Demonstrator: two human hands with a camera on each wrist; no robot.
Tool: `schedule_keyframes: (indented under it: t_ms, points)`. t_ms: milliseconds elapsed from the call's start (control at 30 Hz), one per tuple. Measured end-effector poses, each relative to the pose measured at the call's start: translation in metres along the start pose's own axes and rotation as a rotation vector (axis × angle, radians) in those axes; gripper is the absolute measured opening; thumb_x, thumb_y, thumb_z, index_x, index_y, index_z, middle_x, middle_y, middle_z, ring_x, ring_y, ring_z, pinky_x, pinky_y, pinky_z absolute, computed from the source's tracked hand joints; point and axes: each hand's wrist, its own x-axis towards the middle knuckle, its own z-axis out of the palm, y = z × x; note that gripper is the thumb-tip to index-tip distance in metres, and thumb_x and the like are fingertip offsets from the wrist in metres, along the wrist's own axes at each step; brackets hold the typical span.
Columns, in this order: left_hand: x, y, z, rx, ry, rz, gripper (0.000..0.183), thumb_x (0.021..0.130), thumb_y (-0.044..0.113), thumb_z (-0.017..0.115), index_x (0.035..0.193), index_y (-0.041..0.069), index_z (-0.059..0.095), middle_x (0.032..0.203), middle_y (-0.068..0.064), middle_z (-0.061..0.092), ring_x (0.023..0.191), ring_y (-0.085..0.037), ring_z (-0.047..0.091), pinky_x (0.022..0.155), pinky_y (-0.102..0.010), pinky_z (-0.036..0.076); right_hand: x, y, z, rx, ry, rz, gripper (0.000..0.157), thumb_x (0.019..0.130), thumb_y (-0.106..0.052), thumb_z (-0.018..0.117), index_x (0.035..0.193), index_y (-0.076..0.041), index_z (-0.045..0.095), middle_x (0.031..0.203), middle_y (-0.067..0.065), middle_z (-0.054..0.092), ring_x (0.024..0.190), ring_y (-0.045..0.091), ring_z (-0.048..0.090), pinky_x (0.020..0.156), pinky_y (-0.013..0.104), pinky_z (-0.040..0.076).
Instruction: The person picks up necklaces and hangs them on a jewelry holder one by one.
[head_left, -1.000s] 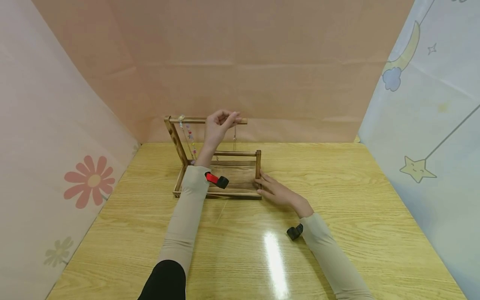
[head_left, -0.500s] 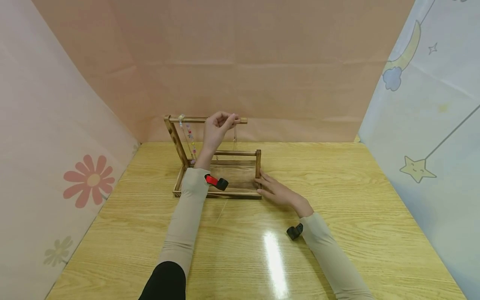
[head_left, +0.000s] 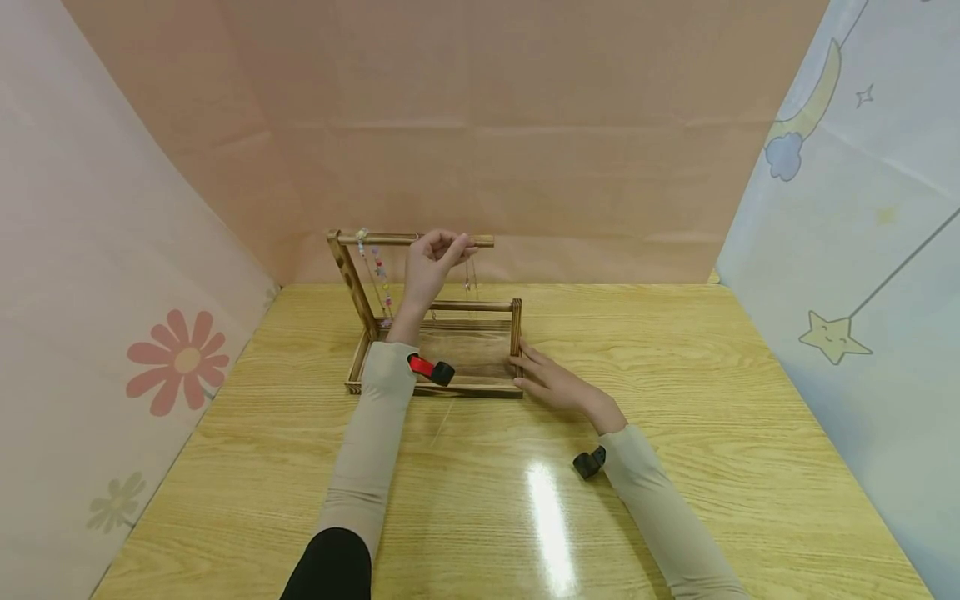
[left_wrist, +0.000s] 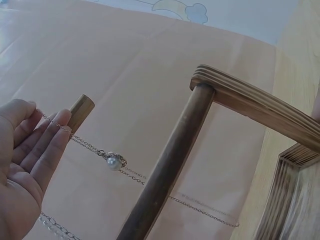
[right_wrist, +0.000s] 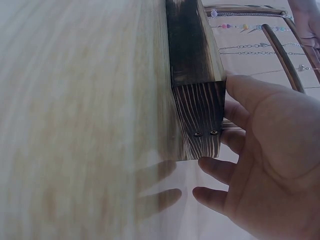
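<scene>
A brown wooden jewelry stand (head_left: pixel 347 279) has a high bar above a shallow tray. At the bar's free right end, my left hand (head_left: pixel 429 265) pinches a fine chain necklace between thumb and fingers. In the left wrist view, the necklace (left_wrist: pixel 137 178) runs from the fingertips past the bar's end, and a pearl pendant (left_wrist: pixel 114 161) hangs on it. My right hand (head_left: pixel 555 387) holds the stand's right end, with its thumb at the front corner (right_wrist: pixel 202 115) and its other fingers spread along the side.
Colourful beaded strands (head_left: pixel 380 273) hang from the left part of the high bar. A lower bar (head_left: pixel 476 307) crosses above the tray's back. The stand rests on a wood-grain table (head_left: pixel 675 375) with fabric walls on three sides.
My left hand has come slightly down and left along the bar's end. The hanging necklace loop has spread wider. My right hand stays where it was.
</scene>
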Motion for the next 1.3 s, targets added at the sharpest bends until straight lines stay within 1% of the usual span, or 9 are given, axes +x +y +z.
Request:
schedule_keyframes:
  t_ms: [100, 167, 333, 600, 667, 867, 1100, 1200, 1300]
  points:
    - [0.0, -0.008, -0.001, -0.013, 0.01, -0.02, 0.018, 0.09, 0.011, 0.061, 0.091, -0.007, 0.063, 0.089, -0.016, 0.069, 0.081, -0.019, 0.069, 0.077, -0.03, 0.057, 0.0, 0.001, 0.0, 0.002, -0.002, 0.006, 0.056, 0.1, -0.036, 0.039, 0.148, -0.011, 0.024, 0.156, 0.005, -0.007, 0.142, 0.034, 0.002, 0.113, 0.055, 0.017]
    - [-0.001, -0.011, -0.001, -0.017, 0.01, -0.029, 0.019, 0.09, 0.012, 0.061, 0.091, -0.007, 0.063, 0.089, -0.015, 0.069, 0.08, -0.016, 0.069, 0.077, -0.03, 0.057, 0.0, 0.001, 0.0, 0.001, -0.003, 0.008, 0.056, 0.1, -0.036, 0.039, 0.148, -0.011, 0.024, 0.156, 0.005, -0.007, 0.142, 0.034, 0.002, 0.113, 0.055, 0.017]
    - [-0.006, 0.001, 0.0, 0.006, -0.001, -0.056, 0.02, 0.09, 0.008, 0.059, 0.093, -0.012, 0.061, 0.093, -0.027, 0.066, 0.082, -0.023, 0.069, 0.077, -0.03, 0.057, -0.001, 0.002, 0.0, -0.001, -0.002, 0.006, 0.056, 0.1, -0.037, 0.039, 0.148, -0.011, 0.023, 0.156, 0.005, -0.007, 0.142, 0.034, 0.002, 0.113, 0.055, 0.017]
    - [-0.01, 0.001, 0.001, 0.032, -0.004, -0.075, 0.022, 0.091, 0.009, 0.059, 0.095, -0.013, 0.061, 0.094, -0.027, 0.066, 0.084, -0.03, 0.068, 0.078, -0.031, 0.057, -0.001, 0.001, 0.0, 0.003, 0.004, 0.001, 0.056, 0.1, -0.037, 0.039, 0.148, -0.011, 0.023, 0.156, 0.006, -0.007, 0.142, 0.035, 0.002, 0.112, 0.056, 0.016]
    - [-0.011, 0.0, 0.001, 0.039, -0.002, -0.083, 0.022, 0.091, 0.009, 0.059, 0.095, -0.012, 0.062, 0.093, -0.026, 0.066, 0.084, -0.03, 0.068, 0.077, -0.03, 0.057, -0.001, 0.0, 0.0, 0.008, 0.004, 0.001, 0.056, 0.1, -0.036, 0.039, 0.148, -0.011, 0.024, 0.156, 0.006, -0.007, 0.142, 0.035, 0.002, 0.112, 0.056, 0.016]
    - [-0.014, -0.004, 0.001, 0.047, -0.006, -0.092, 0.023, 0.091, 0.009, 0.059, 0.095, -0.013, 0.062, 0.093, -0.026, 0.066, 0.086, -0.038, 0.066, 0.076, -0.032, 0.057, -0.001, -0.001, 0.0, 0.017, 0.003, -0.008, 0.055, 0.1, -0.034, 0.041, 0.147, -0.01, 0.025, 0.156, 0.007, -0.006, 0.142, 0.035, 0.004, 0.112, 0.056, 0.018]
    - [-0.018, -0.011, 0.001, 0.004, -0.006, -0.138, 0.024, 0.091, 0.01, 0.059, 0.097, -0.012, 0.061, 0.094, -0.024, 0.066, 0.085, -0.032, 0.067, 0.079, -0.041, 0.056, 0.0, 0.0, 0.0, 0.03, -0.006, -0.002, 0.056, 0.1, -0.035, 0.04, 0.148, -0.011, 0.023, 0.156, 0.006, -0.007, 0.141, 0.036, 0.005, 0.111, 0.057, 0.019]
    - [-0.019, -0.014, 0.002, -0.012, -0.012, -0.147, 0.024, 0.091, 0.011, 0.059, 0.097, -0.013, 0.061, 0.095, -0.026, 0.065, 0.086, -0.034, 0.066, 0.081, -0.044, 0.055, 0.0, 0.001, 0.0, 0.026, -0.007, -0.001, 0.056, 0.1, -0.036, 0.039, 0.148, -0.011, 0.024, 0.156, 0.006, -0.007, 0.141, 0.037, 0.007, 0.111, 0.057, 0.02]
    - [-0.02, -0.016, 0.002, -0.018, -0.017, -0.148, 0.026, 0.091, 0.01, 0.059, 0.097, -0.015, 0.059, 0.095, -0.028, 0.064, 0.087, -0.038, 0.065, 0.08, -0.042, 0.055, -0.001, 0.002, 0.0, 0.027, -0.007, 0.001, 0.056, 0.1, -0.035, 0.039, 0.148, -0.011, 0.023, 0.156, 0.006, -0.007, 0.141, 0.037, 0.007, 0.11, 0.058, 0.02]
